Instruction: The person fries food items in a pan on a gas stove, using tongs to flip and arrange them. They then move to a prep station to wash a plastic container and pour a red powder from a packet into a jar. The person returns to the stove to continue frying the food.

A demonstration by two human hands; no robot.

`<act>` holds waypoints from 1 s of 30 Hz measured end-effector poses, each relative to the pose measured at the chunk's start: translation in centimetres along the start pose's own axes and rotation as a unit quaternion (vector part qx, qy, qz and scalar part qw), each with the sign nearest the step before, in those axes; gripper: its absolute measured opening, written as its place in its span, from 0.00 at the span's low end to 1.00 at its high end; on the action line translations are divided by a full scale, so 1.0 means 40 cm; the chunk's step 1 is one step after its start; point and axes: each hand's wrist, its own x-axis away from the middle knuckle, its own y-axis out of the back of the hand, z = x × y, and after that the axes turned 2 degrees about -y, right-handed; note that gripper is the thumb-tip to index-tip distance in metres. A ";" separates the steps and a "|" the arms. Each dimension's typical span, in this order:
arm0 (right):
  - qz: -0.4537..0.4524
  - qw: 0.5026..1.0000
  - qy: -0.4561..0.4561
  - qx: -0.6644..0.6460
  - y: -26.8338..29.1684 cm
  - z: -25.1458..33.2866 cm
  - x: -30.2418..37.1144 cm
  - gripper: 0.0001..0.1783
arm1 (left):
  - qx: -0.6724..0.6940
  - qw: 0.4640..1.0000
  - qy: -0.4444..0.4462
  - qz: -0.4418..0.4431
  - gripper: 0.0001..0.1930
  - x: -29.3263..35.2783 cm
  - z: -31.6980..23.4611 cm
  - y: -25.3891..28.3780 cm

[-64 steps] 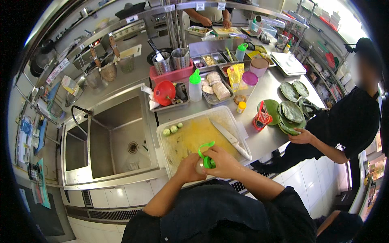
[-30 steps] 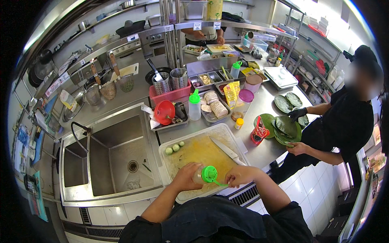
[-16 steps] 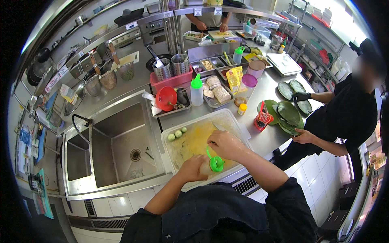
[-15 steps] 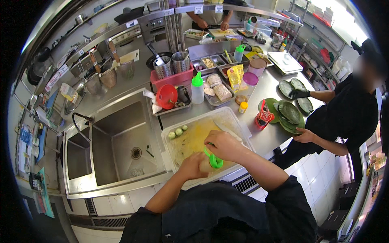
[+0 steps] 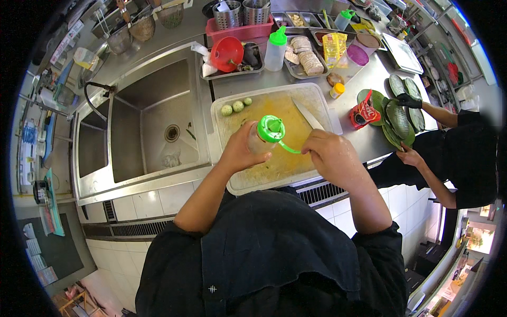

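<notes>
The green lid is on the bottle, but its strap sticks out.
Left grip hugs the bottle; right grip pinches the strap.

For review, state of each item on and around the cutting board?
Held bottle: capped, in the left hand
Green strap: extended, pinched by the right hand
Knife: lying flat on the board
Round green vegetables: whole
Green-topped bottle: upright, capped
Yellow-lidded jar: closed

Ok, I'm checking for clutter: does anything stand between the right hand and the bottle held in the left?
Nothing visible does: only the green strap from the bottle spans the gap to the right hand.
</notes>
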 end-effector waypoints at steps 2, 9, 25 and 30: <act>-0.030 0.998 -0.002 0.049 0.001 -0.027 -0.005 0.09 | 0.033 0.999 -0.016 0.014 0.36 -0.011 -0.001 0.000; -0.138 0.985 -0.001 0.106 -0.028 -0.088 -0.037 0.09 | 0.059 0.992 -0.040 0.108 0.41 -0.009 0.036 0.004; -0.103 0.936 0.093 0.323 -0.046 -0.040 -0.184 0.02 | -0.085 0.980 -0.096 0.155 0.40 -0.011 0.061 -0.039; -0.127 0.949 0.074 0.280 -0.020 -0.007 -0.167 0.08 | -0.097 0.991 -0.045 0.082 0.38 -0.025 0.068 -0.034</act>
